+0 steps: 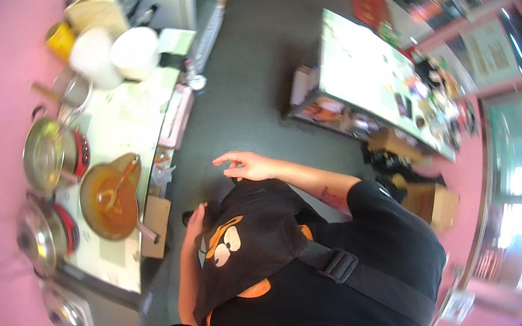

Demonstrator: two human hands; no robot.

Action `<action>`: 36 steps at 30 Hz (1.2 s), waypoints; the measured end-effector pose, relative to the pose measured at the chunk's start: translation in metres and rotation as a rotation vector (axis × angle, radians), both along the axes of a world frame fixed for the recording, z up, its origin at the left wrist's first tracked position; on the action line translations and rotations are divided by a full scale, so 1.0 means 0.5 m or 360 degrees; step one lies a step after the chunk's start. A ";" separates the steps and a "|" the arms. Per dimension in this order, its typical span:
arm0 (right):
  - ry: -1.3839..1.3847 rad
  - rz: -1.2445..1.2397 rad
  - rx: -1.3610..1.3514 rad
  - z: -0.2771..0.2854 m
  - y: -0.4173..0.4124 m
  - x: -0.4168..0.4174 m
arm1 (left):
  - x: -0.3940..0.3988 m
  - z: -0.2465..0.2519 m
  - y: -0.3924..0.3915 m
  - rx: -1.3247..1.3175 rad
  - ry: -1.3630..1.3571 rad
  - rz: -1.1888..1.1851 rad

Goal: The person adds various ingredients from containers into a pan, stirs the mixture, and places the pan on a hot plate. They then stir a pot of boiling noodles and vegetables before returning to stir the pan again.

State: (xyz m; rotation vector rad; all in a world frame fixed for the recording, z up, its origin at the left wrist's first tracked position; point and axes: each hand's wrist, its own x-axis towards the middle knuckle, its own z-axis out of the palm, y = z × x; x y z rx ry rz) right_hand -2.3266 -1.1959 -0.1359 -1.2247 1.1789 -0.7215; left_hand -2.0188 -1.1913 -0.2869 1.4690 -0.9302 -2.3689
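My right hand (249, 165) reaches out over the dark floor, palm sideways, with thumb and index finger apart. Nothing is in it. Lower down on the left, my left hand (196, 220) hangs beside the black apron (257, 243), partly covered by its cloth, so its fingers and any hold are unclear. Nearest on that side is a table (114, 258) carrying a wide pan (133, 196) of orange-brown sauce, with a ladle (117, 188) lying in it. Both hands are apart from the pan.
Behind the pan are a metal pan (42, 153) and a lidded pot (41, 236) on red-sided cookers. White tubs (135, 53) stand at the table's far end. Cardboard (157, 225) leans below. Across the floor (249, 79) stands another white table (357, 64), with boxes (429, 204) beside it.
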 end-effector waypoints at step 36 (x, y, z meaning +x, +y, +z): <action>-0.1777 0.0023 0.0614 0.185 -0.190 0.034 | -0.364 0.452 -0.067 -0.2731 -0.1037 0.0075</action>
